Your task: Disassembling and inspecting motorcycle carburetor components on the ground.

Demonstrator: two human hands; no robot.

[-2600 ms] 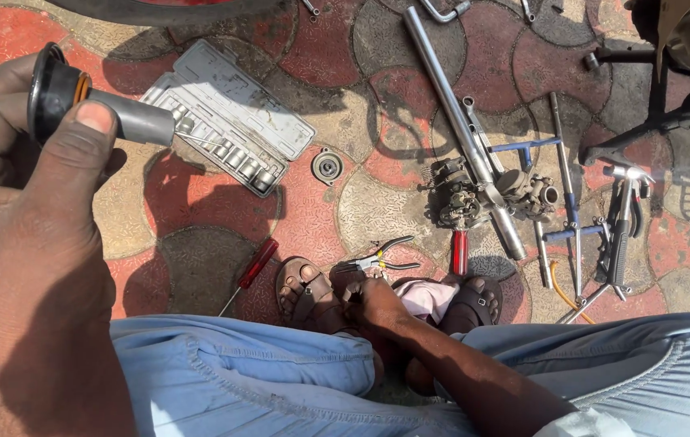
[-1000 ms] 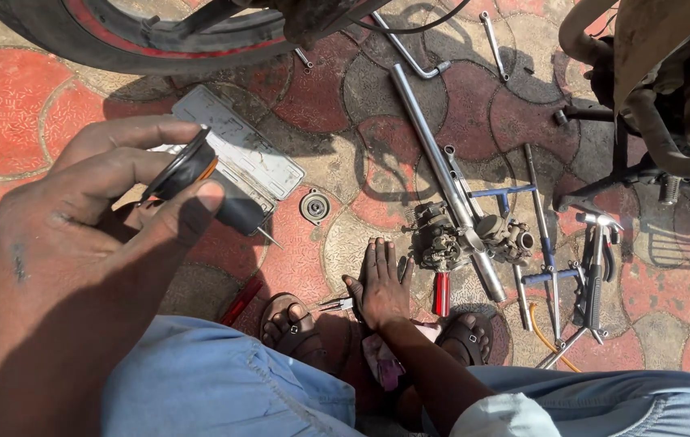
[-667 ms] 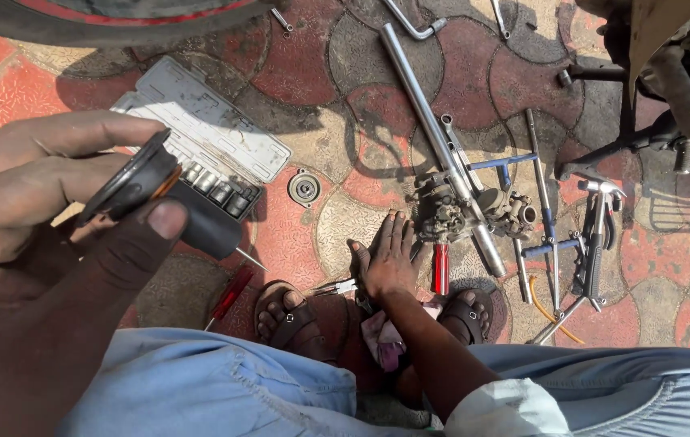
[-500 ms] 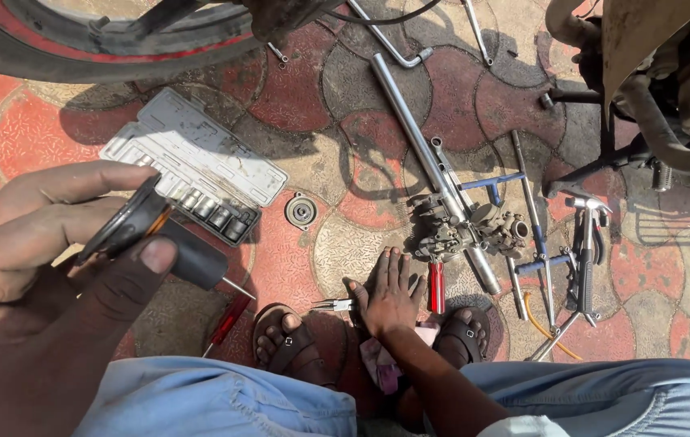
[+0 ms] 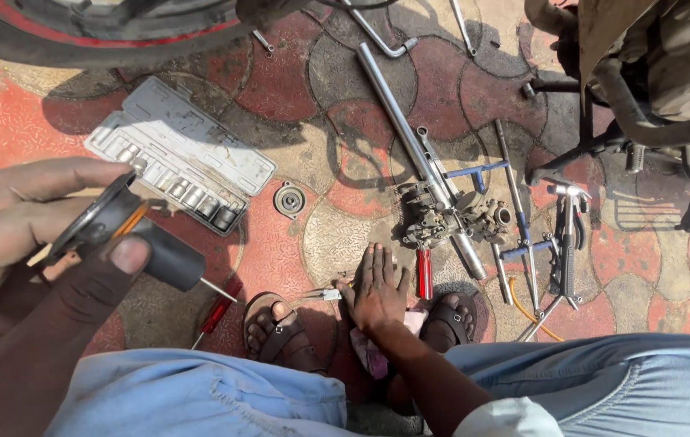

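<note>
Patterned red and grey paving [image 5: 313, 89] fills the ground, seen from above by the head camera I am monitoring. My left hand [image 5: 33, 243] is raised close to the lens, fingers and thumb clamped around a black cylindrical part [image 5: 139, 239] with a wider ringed end; it is held clear of the ground, in front of the open grey socket set case [image 5: 179, 162]. My right hand [image 5: 377, 287] lies flat, fingers spread and holding nothing, on the paving between my two sandalled feet (a pink cloth [image 5: 377, 352] shows beneath the wrist). Just left of its fingertips lies a small pair of pliers [image 5: 321, 294]; just right stands a red-handled tool [image 5: 424, 273]. A red-handled screwdriver [image 5: 215, 311] lies beside the left sandal [image 5: 280, 336]. A small round metal disc [image 5: 289, 199] sits between the case and the right hand. Beyond the fingertips rests a carburettor-like metal assembly [image 5: 454, 218], crossed by a long steel tube [image 5: 418, 154], with blue-handled wrenches [image 5: 515, 210] and other bare metal tools [image 5: 565, 235] to its right. A tyre [image 5: 94, 32] with a red rim stripe runs along the upper left; motorcycle parts [image 5: 668, 81] occupy the upper right. Blue trousers [image 5: 199, 400] cover my knees along the lower edge.
</note>
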